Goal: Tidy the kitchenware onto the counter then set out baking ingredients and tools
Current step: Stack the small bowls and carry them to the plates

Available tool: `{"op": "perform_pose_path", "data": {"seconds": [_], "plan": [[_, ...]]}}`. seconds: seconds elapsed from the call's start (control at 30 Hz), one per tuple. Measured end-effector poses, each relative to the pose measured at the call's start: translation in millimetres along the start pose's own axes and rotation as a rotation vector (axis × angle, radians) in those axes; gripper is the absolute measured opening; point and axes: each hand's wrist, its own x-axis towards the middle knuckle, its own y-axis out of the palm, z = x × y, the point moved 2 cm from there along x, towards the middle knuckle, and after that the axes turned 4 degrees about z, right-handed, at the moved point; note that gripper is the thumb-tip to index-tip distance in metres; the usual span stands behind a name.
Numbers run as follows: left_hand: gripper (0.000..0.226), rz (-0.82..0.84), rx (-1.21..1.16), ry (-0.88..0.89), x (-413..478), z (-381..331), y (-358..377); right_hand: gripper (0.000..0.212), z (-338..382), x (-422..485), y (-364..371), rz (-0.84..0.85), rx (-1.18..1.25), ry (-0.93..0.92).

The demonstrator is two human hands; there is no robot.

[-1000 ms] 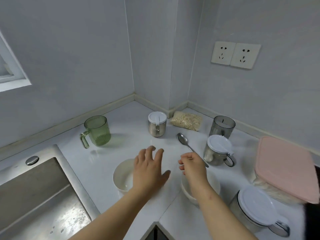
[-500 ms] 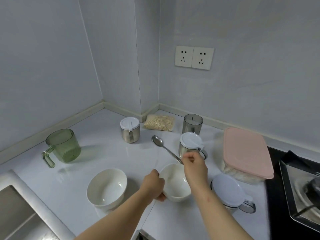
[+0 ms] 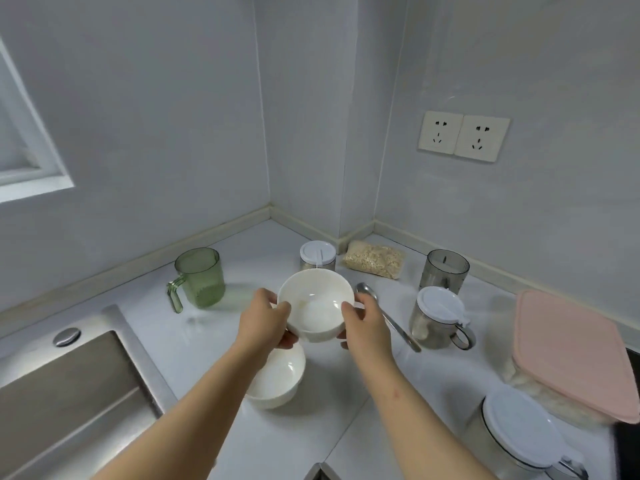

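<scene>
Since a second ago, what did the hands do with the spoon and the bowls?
The left hand took hold of one white bowl. The right hand let go of the spoon, which now lies on the counter, and gripped the bowl too. Together they lifted it. The other bowl, the green cup and the jars stayed put.

Left hand (image 3: 265, 322) and right hand (image 3: 363, 327) grip a white bowl (image 3: 313, 306) at opposite sides, upright, above the counter (image 3: 398, 393). A second white bowl (image 3: 277, 379) stands on the counter below it, partly behind the left wrist. A spoon (image 3: 398, 329) shows just beside the right hand
</scene>
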Motion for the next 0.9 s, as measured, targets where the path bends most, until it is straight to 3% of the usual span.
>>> {"op": "perform_pose_path", "data": {"seconds": [0.17, 0.37, 0.6, 0.9], "plan": [[0.012, -0.118, 0.073, 0.034, -12.6, 24.6, -31.7, 0.013, 2.1, -3.0, 39.3, 0.118, -0.07, 0.007], [0.013, -0.178, 0.094, -0.026, -21.9, 48.3, -44.1, 0.021, -13.8, -13.3, 64.0, 0.162, -0.181, 0.063], [0.011, -0.169, 0.003, -0.09, -19.8, 58.9, -41.9, 0.011, -19.3, -12.4, 64.4, 0.164, -0.212, 0.049], [0.009, -0.148, 0.014, -0.085, -17.6, 65.1, -42.7, 0.015, -22.3, -10.8, 65.1, 0.173, -0.196, 0.044]]}}
